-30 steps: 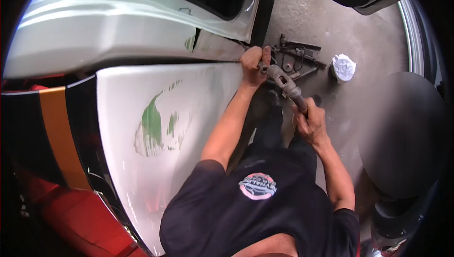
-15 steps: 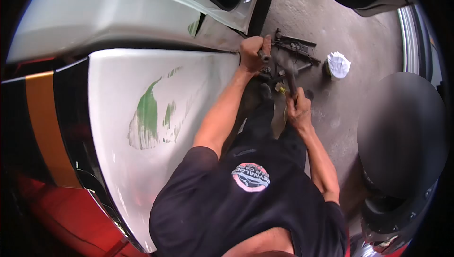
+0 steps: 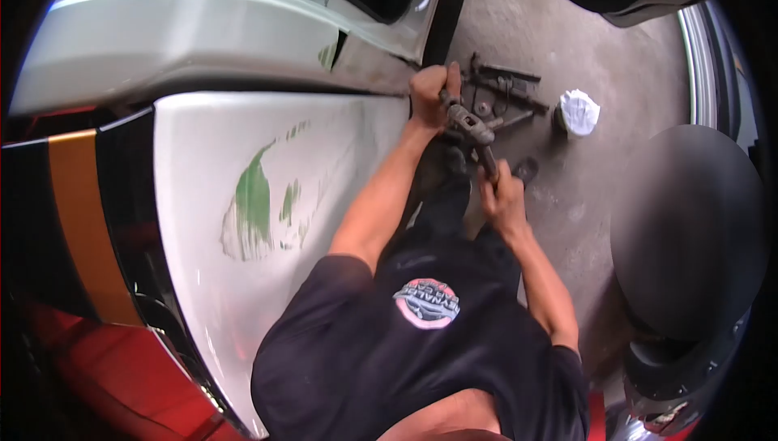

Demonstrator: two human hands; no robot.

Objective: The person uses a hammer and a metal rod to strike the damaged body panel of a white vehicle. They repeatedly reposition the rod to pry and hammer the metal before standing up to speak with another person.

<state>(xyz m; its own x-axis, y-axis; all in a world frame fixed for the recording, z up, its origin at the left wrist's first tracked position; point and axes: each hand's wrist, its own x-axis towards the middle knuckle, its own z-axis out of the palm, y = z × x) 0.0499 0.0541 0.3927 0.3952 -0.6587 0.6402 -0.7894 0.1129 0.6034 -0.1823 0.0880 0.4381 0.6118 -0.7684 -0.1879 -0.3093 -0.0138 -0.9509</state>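
Observation:
My right hand (image 3: 506, 202) is closed round the handle of a hammer (image 3: 472, 126), whose worn metal head points up and left. My left hand (image 3: 429, 94) grips a metal rod (image 3: 445, 98) by the corner of the white car panel (image 3: 348, 173). The hammer head is at the rod's near end and appears to touch it. The rod's far end is hidden behind my fist. Green patches (image 3: 253, 194) show on the panel where the white coat is worn away.
On the concrete floor past my hands lies a dark metal jack-like frame (image 3: 506, 76). Right of it stands a can with a white cloth or cover (image 3: 579, 113) on top. A dark rounded seat-like shape (image 3: 689, 230) is at the right. The car's side (image 3: 227, 36) runs along the upper left.
The hammer head has swung left and down to the rod in my left hand. My right hand has shifted slightly down; the left has hardly moved.

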